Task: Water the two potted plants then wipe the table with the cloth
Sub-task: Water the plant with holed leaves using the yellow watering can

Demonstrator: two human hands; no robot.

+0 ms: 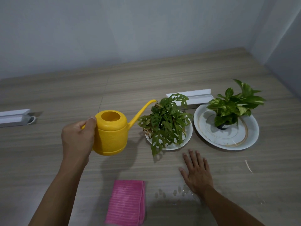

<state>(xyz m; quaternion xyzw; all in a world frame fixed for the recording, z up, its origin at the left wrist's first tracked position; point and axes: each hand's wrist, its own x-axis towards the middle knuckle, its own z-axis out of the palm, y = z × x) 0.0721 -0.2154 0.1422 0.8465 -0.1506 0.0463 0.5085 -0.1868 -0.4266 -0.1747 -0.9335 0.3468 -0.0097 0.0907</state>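
My left hand (78, 137) grips the handle of a yellow watering can (110, 132), held above the table. Its long spout tip reaches the top of the holey-leaved plant (164, 124), which stands on a small white plate (187, 137). To the right, a variegated plant (236, 105) in a dark pot sits on a larger white plate (228, 141). My right hand (197, 172) lies flat and open on the wooden table (65, 98), in front of the plants. A folded pink cloth (127, 203) lies near the front edge between my arms.
Water drops (169, 193) lie on the table between the cloth and my right hand. A white L-shaped bracket (195, 95) stands behind the plants, and another white piece (14, 116) lies at the far left. Grey walls close the back and right.
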